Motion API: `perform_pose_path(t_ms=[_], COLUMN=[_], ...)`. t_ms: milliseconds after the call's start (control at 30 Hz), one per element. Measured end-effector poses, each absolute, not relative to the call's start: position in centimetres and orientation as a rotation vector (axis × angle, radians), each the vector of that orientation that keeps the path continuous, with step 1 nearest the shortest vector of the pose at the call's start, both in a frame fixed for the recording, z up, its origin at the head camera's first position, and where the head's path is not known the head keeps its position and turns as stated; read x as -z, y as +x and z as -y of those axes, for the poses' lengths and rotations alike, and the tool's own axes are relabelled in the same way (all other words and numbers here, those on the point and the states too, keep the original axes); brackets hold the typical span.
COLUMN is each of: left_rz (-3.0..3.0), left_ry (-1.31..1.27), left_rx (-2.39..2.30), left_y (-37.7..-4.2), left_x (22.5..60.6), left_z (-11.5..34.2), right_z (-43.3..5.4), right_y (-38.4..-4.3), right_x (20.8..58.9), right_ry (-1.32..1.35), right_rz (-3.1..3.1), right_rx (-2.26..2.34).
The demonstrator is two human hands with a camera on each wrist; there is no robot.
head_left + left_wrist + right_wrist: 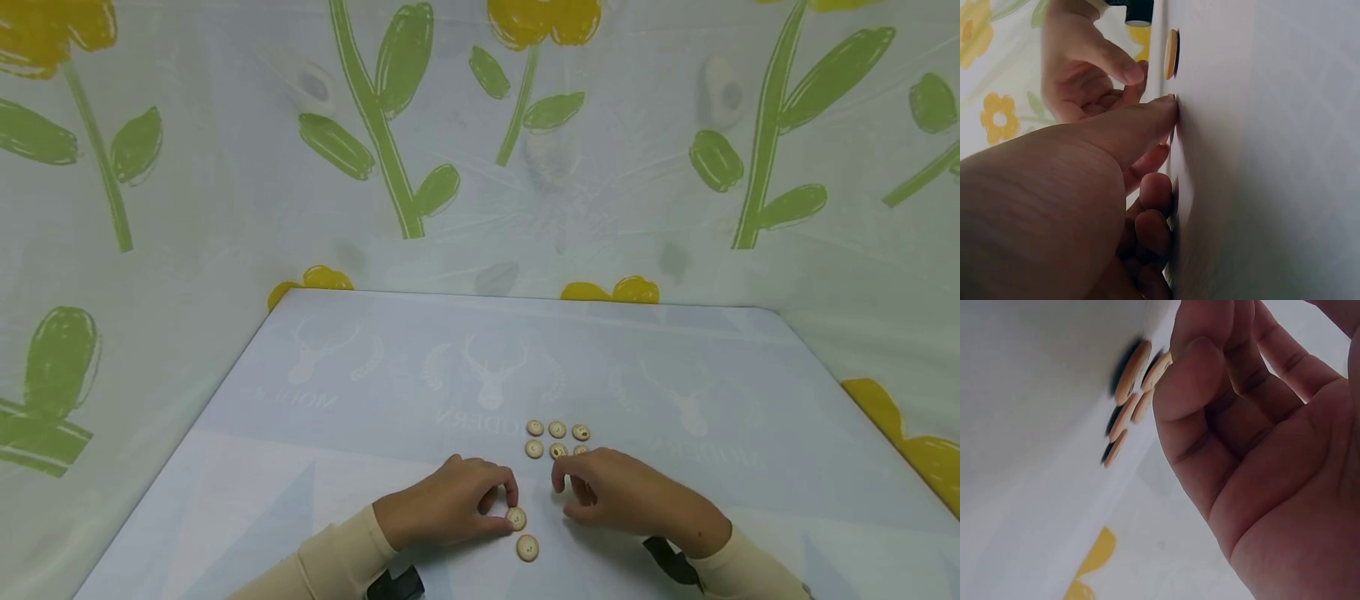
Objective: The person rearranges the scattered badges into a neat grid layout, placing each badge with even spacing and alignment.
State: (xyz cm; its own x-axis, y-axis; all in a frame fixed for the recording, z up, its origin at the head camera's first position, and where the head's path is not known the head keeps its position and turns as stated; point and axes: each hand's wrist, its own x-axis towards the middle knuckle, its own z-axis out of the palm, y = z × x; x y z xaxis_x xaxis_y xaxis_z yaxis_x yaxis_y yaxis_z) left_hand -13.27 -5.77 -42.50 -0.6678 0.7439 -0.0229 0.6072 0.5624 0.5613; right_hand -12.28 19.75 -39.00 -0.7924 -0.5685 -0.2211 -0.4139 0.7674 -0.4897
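Near the front edge of the table (315,433), the left hand (450,504) pinches a wooden button (516,518) lying flat, fingertips curled on its rim. A light pinch and a flat slide would serve best, so neighbours stay put. The right hand (622,496) hovers just beside, fingers loosely curled, holding nothing. Another button (527,547) lies nearer the edge; a button cluster (557,439) sits beyond the hands.

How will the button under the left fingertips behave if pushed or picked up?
The button looks like a thin, flat, rigid disc, so it probably slides rather than rolls. Lying flush on the table, it is likely light but awkward for the left hand to pinch.
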Motion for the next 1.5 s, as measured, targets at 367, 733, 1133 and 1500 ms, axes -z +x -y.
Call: perform_pose_path(t_ms=[367, 733, 1133, 1500], left_rz=[-2.547, -2.581, -2.552, -2.556], left_ry=[1.082, 1.174, 1.147, 1.15], left_rx=[-0.798, -0.71, -0.737, -0.743], left_y=[-13.2, -13.2, -13.3, -13.2], left_x=[42.5, 42.5, 42.4, 42.4], left_z=[5.7, 5.9, 5.8, 5.9], right_z=[-18.3, -17.2, -17.0, -16.9], right_y=[-11.0, -9.8, -9.7, -9.7], right_x=[39.2, 39.7, 40.2, 40.3], right_ry=[-0.928, -1.134, -1.238, -1.257], right_rz=[-2.53, -2.46, -2.473, -2.482], right_rx=[0.632, 0.677, 0.644, 0.638])
